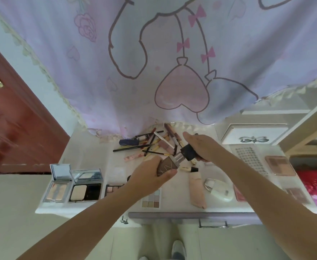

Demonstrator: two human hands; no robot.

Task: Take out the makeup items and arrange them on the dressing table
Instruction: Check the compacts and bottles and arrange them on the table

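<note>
Above the middle of the white dressing table (90, 147) I hold a brown foundation bottle (166, 166). My left hand (150, 177) grips its body. My right hand (200, 147) is closed on its black cap (188, 152), with a silver collar between cap and body. Behind the hands lies a heap of pencils, brushes and lip tubes (150, 142). Two open compacts (57, 186) (85, 186) stand at the left front. An eyeshadow palette (152, 200), a peach tube (197, 190) and a white bottle (219, 188) lie near the front edge.
A lilac curtain (154, 62) with a pink heart hangs over the table's back. A white drawer box (251, 135) and a perforated tray (249, 158) sit at the right, with pink palettes (280, 165) beside them. A red door (9, 119) stands at the left.
</note>
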